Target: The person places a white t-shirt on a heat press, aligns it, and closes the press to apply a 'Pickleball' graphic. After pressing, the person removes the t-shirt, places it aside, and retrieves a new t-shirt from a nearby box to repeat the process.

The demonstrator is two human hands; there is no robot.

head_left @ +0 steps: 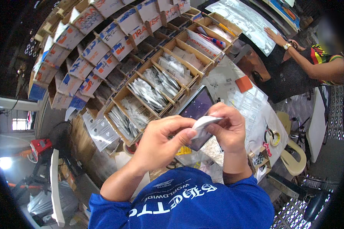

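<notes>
Near the middle of the view, both my hands pinch a small white piece of paper or film (203,121), which bends between the fingertips. My left hand (160,139) grips its left end with thumb and fingers. On the other end, my right hand (230,128) is closed, thumb uppermost. What is printed on the piece cannot be made out. Below the hands lies a dark-screened tablet (198,102), partly covered by them. Just beyond the left hand, a cardboard box with compartments (137,111) holds stacks of small white and grey packets (148,94).
Tiered cardboard bins (91,53) rise at the far left. An orange square (244,83) lies on the table at right, with a yellow tape roll (274,138) nearer. At far right, a co-worker's hand (275,37) rests on a patterned sheet (244,21). A cream plastic chair (296,158) stands at right.
</notes>
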